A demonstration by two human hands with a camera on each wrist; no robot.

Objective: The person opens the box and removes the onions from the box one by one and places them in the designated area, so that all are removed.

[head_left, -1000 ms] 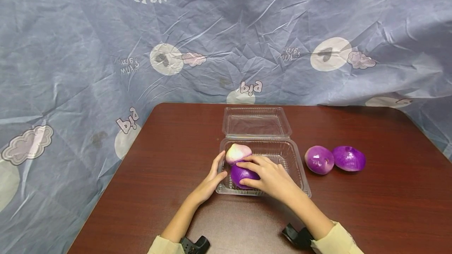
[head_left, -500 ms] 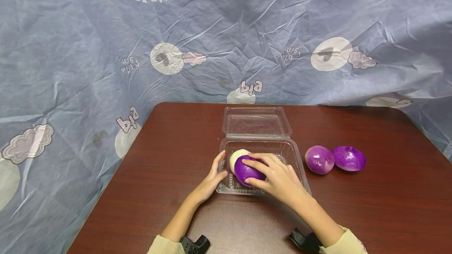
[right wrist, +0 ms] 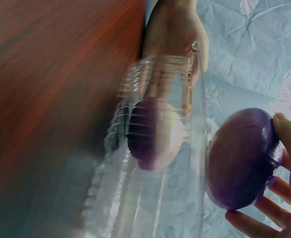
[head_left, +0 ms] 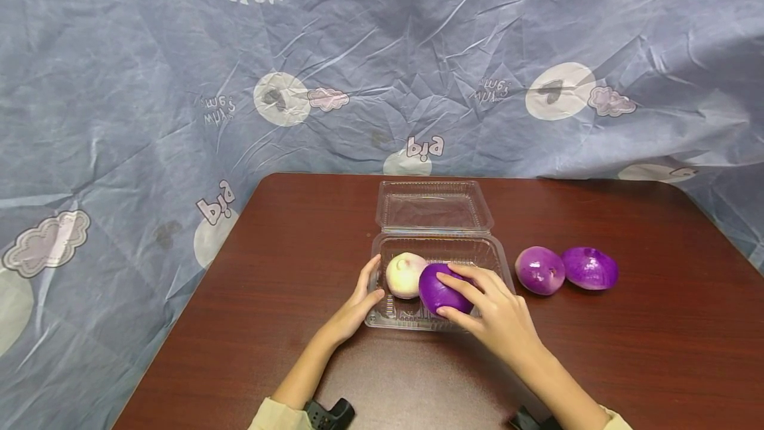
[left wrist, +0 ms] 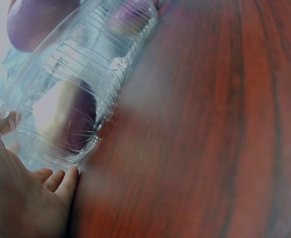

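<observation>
My right hand [head_left: 498,314] grips a purple onion [head_left: 438,289], thumb and fingers spread around its right side. In the right wrist view the held onion [right wrist: 244,158] hangs above the rim of the clear plastic container [head_left: 507,271]. Inside the container, toward the left, sits a second onion [head_left: 406,275], pale on top. Its underside is purple in the left wrist view, seen through the plastic. My left hand [head_left: 353,310] rests against the container's left wall, its fingers mostly straight and touching the rim and side.
The container's lid [head_left: 434,208] lies folded back behind it. Two more onions, a round purple one [head_left: 540,271] and a darker one [head_left: 589,269], sit side by side to the right on the brown table [head_left: 298,237]. A patterned blue cloth [head_left: 382,52] hangs behind the table.
My right hand has lifted the purple onion and moved it right, uncovering the pale onion, which shifted and turned upright. My left hand has stayed at the container's side.
</observation>
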